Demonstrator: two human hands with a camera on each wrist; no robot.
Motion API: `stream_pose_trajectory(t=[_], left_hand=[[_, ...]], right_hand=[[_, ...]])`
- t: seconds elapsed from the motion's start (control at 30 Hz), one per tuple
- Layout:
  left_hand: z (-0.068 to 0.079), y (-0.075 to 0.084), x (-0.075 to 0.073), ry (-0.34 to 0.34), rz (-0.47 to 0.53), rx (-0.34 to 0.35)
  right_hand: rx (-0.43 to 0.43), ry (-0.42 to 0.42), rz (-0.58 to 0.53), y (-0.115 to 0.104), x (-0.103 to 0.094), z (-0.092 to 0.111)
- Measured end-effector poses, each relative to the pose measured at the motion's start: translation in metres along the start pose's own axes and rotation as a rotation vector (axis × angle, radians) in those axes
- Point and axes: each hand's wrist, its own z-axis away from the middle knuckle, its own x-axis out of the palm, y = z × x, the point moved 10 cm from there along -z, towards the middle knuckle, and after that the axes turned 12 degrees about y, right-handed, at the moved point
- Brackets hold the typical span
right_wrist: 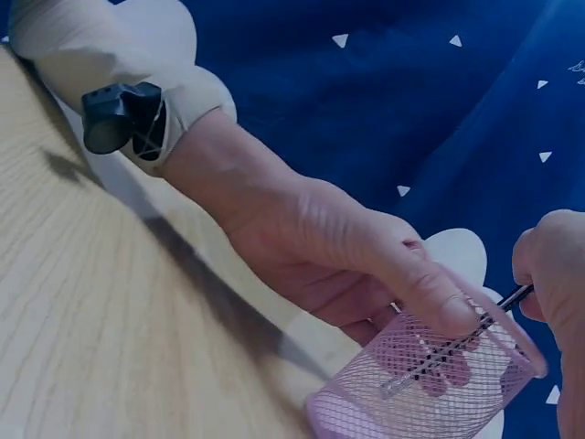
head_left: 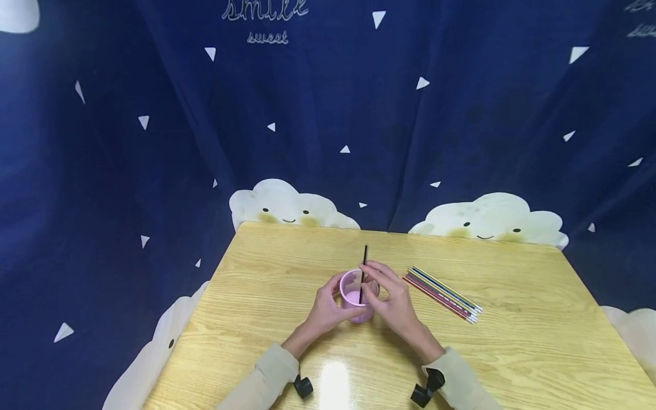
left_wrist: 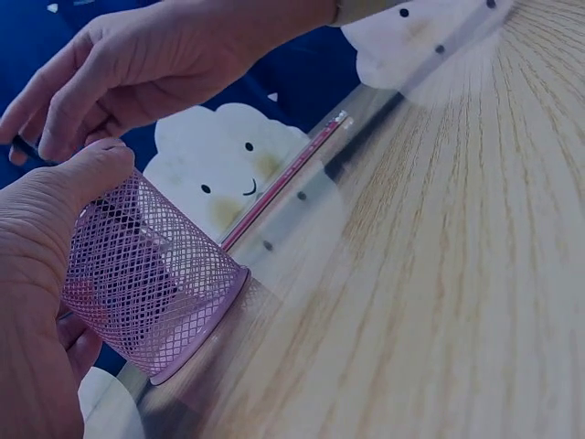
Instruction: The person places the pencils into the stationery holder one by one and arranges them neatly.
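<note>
A pink mesh pen cup (head_left: 361, 316) stands on the wooden table, its mouth facing up. My left hand (head_left: 326, 308) grips it from the left side, with the thumb near the rim, as the left wrist view shows on the cup (left_wrist: 174, 274). Between the thumb and fingers of my right hand (head_left: 397, 302) a dark pencil (head_left: 365, 253) is pinched, nearly upright. Its lower part is inside the cup, seen through the mesh in the right wrist view, where the pencil (right_wrist: 443, 352) slants down toward the base.
To the right of the cup, several pencils (head_left: 442, 294) in red, yellow, blue and dark colours lie side by side on the table (head_left: 533, 307). A dark blue curtain (head_left: 318, 114) with white clouds and triangles hangs behind the table.
</note>
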Motion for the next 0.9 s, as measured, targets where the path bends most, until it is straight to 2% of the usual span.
stream_pose_trajectory(t=[0.3,0.53,0.9], left_hand=[[0.001,-0.001,-0.001,-0.002,-0.016,0.000],[0.001,-0.001,-0.001,-0.001,-0.027,-0.002],[0.001,-0.001,-0.001,0.016,-0.050,-0.009]], right_hand=[[0.090,-0.101,0.049,0.009,0.010,0.011],[0.061,-0.123,0.150,0.010,0.012,0.013],[0.060,-0.161,0.200,0.015,0.011,0.013]])
